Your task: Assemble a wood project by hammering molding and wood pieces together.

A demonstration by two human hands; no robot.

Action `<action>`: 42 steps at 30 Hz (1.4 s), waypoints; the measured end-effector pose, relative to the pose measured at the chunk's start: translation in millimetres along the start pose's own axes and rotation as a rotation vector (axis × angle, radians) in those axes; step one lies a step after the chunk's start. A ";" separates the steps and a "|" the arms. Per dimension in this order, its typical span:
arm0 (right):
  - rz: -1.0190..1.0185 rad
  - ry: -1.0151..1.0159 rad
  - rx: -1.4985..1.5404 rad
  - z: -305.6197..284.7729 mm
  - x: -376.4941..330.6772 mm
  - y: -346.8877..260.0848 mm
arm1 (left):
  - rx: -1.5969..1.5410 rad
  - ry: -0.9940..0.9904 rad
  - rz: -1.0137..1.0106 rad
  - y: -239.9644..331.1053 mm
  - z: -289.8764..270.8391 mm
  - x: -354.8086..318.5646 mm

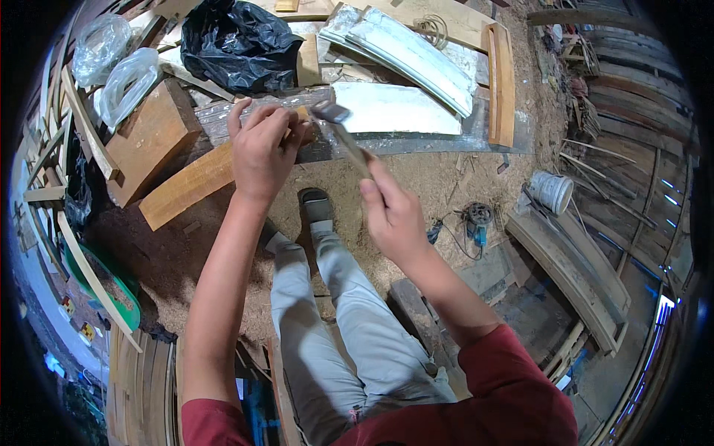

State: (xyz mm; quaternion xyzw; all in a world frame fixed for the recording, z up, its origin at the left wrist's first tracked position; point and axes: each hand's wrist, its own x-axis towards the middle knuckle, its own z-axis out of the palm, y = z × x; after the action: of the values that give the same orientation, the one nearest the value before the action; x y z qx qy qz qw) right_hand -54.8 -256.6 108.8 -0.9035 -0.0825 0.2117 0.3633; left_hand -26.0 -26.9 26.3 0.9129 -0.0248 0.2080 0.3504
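My right hand [394, 212] is wrapped round the handle of a hammer [346, 137]. The hammer's metal head is slightly blurred and hangs over the bench edge, just right of my left fingers. My left hand [262, 152] is curled above a wooden board [190, 183], thumb and fingers drawn together. Whatever those fingers pinch, if anything, is too small or hidden to make out. The board lies slanted, its near end jutting out past the weathered bench plank [216, 119]. Part of it is covered by my left hand.
Behind the hammer lie white-faced panels [401, 110] and a wooden frame piece [502, 85]. A black plastic bag [238, 48] and a wooden block [152, 137] sit at the left. A corded power tool [477, 221] rests on the sawdust floor, near a white bucket [552, 192].
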 end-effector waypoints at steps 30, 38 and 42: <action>-0.027 0.103 0.187 11.5 -13.2 2.5 | 0.530 -0.049 -0.126 -30.1 2.2 13.5; -0.011 0.146 0.161 19.3 -15.6 -4.3 | 0.585 -0.065 -0.104 -32.9 5.5 13.0; -0.175 0.294 0.240 19.3 -24.5 -10.7 | 0.590 -0.027 -0.075 -38.9 8.1 10.5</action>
State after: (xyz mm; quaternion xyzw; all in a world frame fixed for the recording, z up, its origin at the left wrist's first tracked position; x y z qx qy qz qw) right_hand -85.2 -244.3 111.7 -0.8643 -0.0809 0.0537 0.4935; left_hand -6.0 -1.8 0.6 0.9783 0.0657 0.1808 0.0769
